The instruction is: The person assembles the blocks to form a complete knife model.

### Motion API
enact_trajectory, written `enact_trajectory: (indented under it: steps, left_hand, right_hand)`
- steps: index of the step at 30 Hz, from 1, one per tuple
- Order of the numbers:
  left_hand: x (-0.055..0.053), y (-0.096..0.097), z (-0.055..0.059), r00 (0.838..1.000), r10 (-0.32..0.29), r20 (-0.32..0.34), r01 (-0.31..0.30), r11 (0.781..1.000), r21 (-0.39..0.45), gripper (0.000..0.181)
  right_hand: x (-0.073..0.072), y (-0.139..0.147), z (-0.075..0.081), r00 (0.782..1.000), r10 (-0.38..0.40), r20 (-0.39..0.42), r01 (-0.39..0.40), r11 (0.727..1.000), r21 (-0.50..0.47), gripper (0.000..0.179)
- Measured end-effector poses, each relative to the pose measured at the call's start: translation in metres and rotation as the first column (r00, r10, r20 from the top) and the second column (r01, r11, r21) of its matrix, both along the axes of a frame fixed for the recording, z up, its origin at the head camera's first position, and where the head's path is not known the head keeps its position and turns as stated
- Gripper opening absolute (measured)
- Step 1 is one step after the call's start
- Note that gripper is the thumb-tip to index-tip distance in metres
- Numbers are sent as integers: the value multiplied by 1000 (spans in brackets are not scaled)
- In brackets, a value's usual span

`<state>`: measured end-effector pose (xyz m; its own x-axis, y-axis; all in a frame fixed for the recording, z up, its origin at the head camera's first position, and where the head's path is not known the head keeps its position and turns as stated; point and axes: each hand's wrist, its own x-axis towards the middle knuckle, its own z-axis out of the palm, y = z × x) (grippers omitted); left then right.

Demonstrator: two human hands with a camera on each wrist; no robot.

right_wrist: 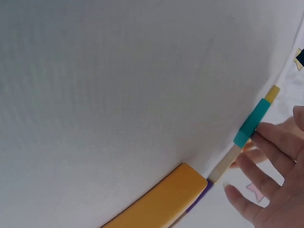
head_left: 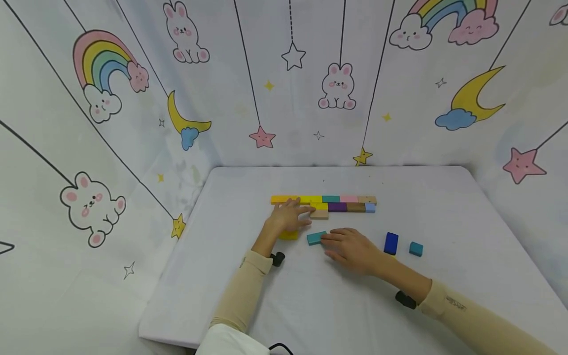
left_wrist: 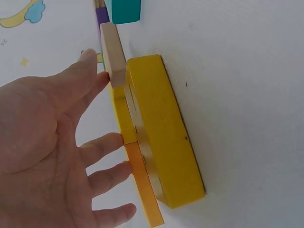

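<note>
Two rows of coloured wooden blocks (head_left: 348,199) lie end to end on the table, with a natural-wood block (head_left: 319,215) in front. My left hand (head_left: 287,217) is over their left end, its fingers spread. In the left wrist view its fingertips are right at the yellow block (left_wrist: 122,111) and the orange block (left_wrist: 145,185). A separate yellow block (head_left: 289,235) lies beside that hand's wrist. My right hand (head_left: 355,251) reaches left with extended fingers, its fingertips at the end of a teal block (head_left: 315,238), also seen in the right wrist view.
To the right lie a dark blue block (head_left: 391,243) and a small teal block (head_left: 415,249). An orange block (right_wrist: 166,199) shows large in the right wrist view. The white-covered table (head_left: 213,276) meets a patterned backdrop (head_left: 301,108) behind.
</note>
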<state>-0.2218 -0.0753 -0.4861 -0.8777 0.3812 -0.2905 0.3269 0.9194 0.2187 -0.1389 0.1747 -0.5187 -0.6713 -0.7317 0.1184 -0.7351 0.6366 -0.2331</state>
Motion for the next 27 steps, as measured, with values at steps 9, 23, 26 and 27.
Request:
enact_trajectory:
  steps: [9, 23, 26, 27]
  left_hand:
    - [-1, 0, 0, 1000, -12, -9, 12, 1000, -17, 51]
    - [0, -2, 1, 999, -32, -12, 32, 999, -9, 51]
    - [0, -2, 1, 1000, -29, -9, 29, 1000, -10, 51]
    - [0, -2, 1, 1000, -29, -8, 29, 1000, -9, 51]
  right_hand:
    - [-1, 11, -1, 996, -55, -66, 57, 998, 25, 45]
    - [-7, 29, 2, 991, -115, -62, 117, 993, 30, 48]
    - [-9, 33, 2, 990, -122, -65, 124, 992, 29, 48]
    - [-10, 34, 2, 990, -126, -65, 128, 991, 31, 48]
